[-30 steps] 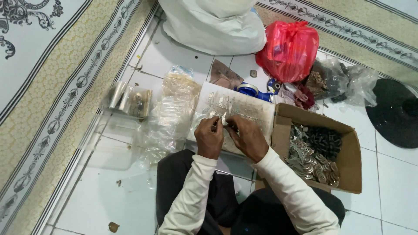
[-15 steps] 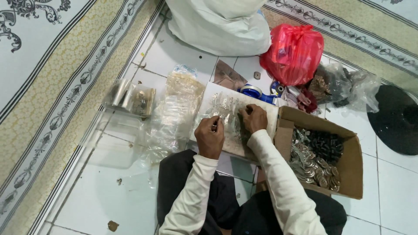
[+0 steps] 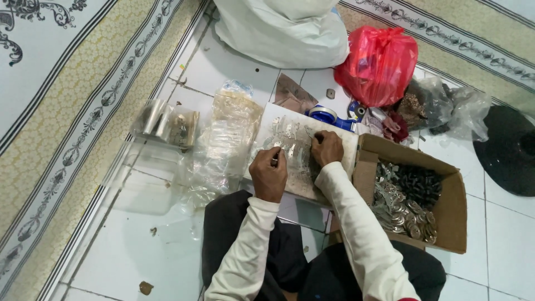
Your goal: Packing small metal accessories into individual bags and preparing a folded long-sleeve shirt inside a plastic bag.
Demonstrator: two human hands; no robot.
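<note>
On the tiled floor, both hands rest on a white board (image 3: pixel 290 150) strewn with small metal pieces. The left hand (image 3: pixel 268 174) pinches one piece; the right hand (image 3: pixel 326 148) presses fingertips down, grip unclear. A cardboard box (image 3: pixel 440 223) of parts sits just right, clear plastic bags (image 3: pixel 223 145) left, a red bag (image 3: pixel 379 64) beyond.

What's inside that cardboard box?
The box holds a heap of small silvery metal pieces and dark pieces. What lies beneath them, and the box floor, is covered.

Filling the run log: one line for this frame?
left hand: pinching small metal piece | right hand: on white board | cardboard box: metal and black parts, right of board
</note>
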